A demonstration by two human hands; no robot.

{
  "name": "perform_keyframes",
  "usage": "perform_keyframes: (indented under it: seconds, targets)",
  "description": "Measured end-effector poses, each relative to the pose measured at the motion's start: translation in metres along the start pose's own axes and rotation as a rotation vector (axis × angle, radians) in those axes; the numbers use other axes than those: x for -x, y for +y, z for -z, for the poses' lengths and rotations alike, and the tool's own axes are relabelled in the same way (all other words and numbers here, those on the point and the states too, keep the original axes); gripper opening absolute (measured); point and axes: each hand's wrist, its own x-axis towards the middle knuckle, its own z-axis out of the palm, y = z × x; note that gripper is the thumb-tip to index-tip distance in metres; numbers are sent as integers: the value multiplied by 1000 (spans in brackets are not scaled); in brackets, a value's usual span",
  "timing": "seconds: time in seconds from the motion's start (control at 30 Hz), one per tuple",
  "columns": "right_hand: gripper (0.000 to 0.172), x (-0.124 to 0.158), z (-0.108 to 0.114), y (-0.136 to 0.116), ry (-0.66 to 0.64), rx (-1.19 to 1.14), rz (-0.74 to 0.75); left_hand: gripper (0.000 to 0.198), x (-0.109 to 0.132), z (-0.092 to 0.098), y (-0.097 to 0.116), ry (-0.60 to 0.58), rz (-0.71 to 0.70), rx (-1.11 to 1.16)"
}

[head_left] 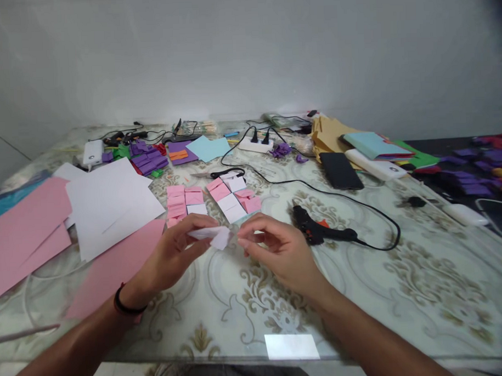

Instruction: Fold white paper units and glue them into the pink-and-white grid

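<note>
We see a small white folded paper piece (221,238) in the left hand (175,253), pinched between thumb and fingers; its free end sticks out toward the right hand (282,253). Right thumb and fingertips curl close together just beside that end; we can't tell if they hold anything. Under the hands we have a pale table with brown floral scrolls (436,291); behind it, a plain grey wall (246,56). Around, near to far: large pink paper sheets (28,228) and large white paper sheets (111,204) overlap at left. To the right of the right hand lies a black glue gun with an orange part (312,228), cable looping back. Just beyond the hands we get pink and white folded paper pieces (233,205), the left hand covering some. Farther: black-handled scissors (228,172), a flat black phone (341,171), purple folded paper pieces (148,160), a white power strip (253,145) with two black plugs.
</note>
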Motion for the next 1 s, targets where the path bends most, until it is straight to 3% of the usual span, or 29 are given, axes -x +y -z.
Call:
perform_keyframes:
  seconds: [0.17, 0.37, 0.47, 0.57, 0.67, 0.77, 0.83, 1.0]
  targets:
    - [36, 3, -1, -4, -75, 70, 117, 12, 1, 1, 0, -32, -21, 83]
    - [35, 4, -2, -6, -221, 107, 272, 7, 5, 0, 5, -49, -48, 107]
    - [28, 6, -2, -6, -184, 84, 310, 11, 5, 0, 8, -91, -40, 81]
    - [30, 6, -1, -7, -94, 115, 326, 30, 5, 1, 10, -134, -65, 52]
    - [26, 4, 0, -9, -28, 173, 306, 37, 6, 3, 13, -127, -116, -160]
    - [12, 2, -1, -11, -30, 191, 233, 17, 7, 2, 14, -26, -118, -353]
    - [5, 2, -2, -11, -29, 180, 147, 4, 7, 0, 13, 22, -99, -392]
    - [7, 3, -6, -10, -32, 144, 15, 5, 8, -5, 15, -28, -31, -349]
